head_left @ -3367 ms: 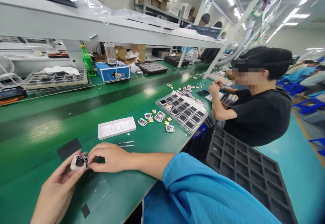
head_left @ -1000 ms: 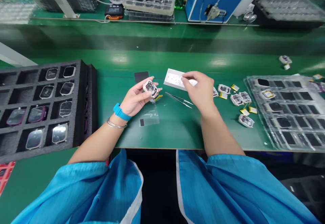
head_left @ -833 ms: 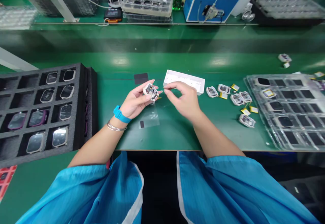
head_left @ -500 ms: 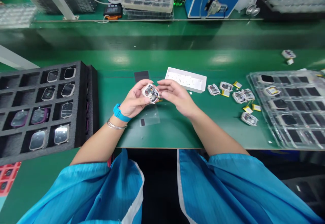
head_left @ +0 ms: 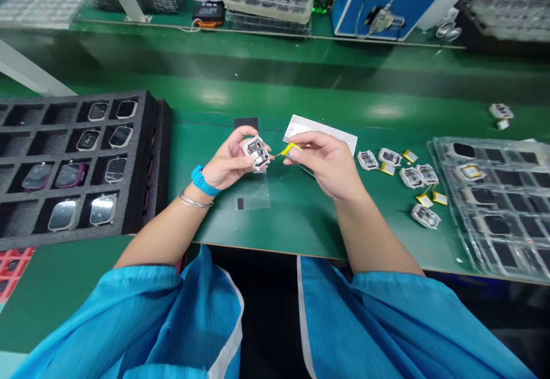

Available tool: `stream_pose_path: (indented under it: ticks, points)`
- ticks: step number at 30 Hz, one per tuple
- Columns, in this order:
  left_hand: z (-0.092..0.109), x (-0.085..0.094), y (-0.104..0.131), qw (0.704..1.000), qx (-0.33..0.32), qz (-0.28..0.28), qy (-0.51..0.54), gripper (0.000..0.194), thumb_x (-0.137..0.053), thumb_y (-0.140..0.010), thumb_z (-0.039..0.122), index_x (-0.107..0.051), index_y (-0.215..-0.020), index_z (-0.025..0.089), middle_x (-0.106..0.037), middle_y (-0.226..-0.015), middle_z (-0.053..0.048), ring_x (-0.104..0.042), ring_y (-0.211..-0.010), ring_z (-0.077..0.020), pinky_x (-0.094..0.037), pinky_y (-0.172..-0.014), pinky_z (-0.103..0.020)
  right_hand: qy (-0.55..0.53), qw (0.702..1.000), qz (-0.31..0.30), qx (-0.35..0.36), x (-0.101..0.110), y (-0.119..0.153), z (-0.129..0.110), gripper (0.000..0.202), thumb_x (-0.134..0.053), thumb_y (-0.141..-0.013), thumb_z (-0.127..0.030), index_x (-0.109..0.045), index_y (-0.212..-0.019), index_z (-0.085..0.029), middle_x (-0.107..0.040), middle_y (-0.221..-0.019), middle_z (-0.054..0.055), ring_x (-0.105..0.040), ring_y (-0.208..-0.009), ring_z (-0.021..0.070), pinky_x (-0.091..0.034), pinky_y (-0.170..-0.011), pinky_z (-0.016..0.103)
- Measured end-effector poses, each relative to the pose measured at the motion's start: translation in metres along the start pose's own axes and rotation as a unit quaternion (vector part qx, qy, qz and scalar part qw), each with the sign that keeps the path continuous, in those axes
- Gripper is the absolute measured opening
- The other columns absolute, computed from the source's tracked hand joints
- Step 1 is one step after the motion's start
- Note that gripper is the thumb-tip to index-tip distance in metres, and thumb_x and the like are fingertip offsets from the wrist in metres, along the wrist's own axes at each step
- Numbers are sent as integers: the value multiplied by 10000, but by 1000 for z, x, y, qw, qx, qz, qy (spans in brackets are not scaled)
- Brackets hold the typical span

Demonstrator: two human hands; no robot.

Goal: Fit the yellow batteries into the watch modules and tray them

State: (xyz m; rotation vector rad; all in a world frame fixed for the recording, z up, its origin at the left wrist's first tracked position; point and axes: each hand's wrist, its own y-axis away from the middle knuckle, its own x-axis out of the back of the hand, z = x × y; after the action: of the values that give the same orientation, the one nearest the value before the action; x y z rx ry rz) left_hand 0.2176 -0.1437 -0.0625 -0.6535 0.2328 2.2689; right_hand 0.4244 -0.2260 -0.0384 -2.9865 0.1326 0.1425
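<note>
My left hand [head_left: 232, 160] grips a white smartwatch body [head_left: 256, 153] by its edge, its circuit board facing up. A thin wire runs from it to a small yellow-wrapped battery [head_left: 291, 150], pinched between the thumb and fingers of my right hand [head_left: 329, 164]. Behind that hand lies a white box [head_left: 320, 125] with small bits in it, partly covered. Beneath my left hand are a dark pad [head_left: 246, 123] and a clear plastic sheet [head_left: 256, 194] bearing a small dark square.
On the left stands a black foam tray [head_left: 150, 138] of watches. To the right lie several watch bodies [head_left: 411, 177] with batteries, then stacked clear trays [head_left: 464, 236]. A blue machine [head_left: 387, 4] and a box of parts [head_left: 266, 10] sit on the back shelf.
My right hand has moved right and now holds the battery out from the watch body, the wire stretched between. The left hand keeps its hold. The whole view has tilted slightly.
</note>
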Motion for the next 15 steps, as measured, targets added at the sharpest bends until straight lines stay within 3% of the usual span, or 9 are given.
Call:
stream_pose_path:
  ticks: [6, 10, 15]
  points:
    - [-7, -1, 1, 995, 84, -46, -8, 598, -904, -653, 269, -549, -1132, 234, -745, -937, -32, -767, -845, -222, -624, -683, -256, 66, 990, -11, 121, -10, 5, 3, 285, -815, -811, -449, -767, -1000, -241, -759, -1010, 23, -717, -919, 171, -623, -871, 337]
    - [-9, -3, 0, 989, 130, -73, -17, 607, -927, -624, 301, -584, -1116, 206, -741, -887, -39, -769, -813, -241, -633, -661, -275, 106, 983, -9, 148, -13, 6, 8, 316, -755, -859, -497, -753, -1046, -242, -756, -1037, 25, -715, -916, 167, -619, -860, 331]
    - [-11, -4, 0, 985, 152, -86, -15, 550, -930, -626, 310, -597, -1046, 185, -746, -882, -53, -770, -823, -252, -632, -650, -274, 158, 970, 3, 185, -18, 7, 14, 256, -684, -930, -437, -733, -1101, -253, -748, -1075, 20, -715, -948, 162, -615, -888, 337]
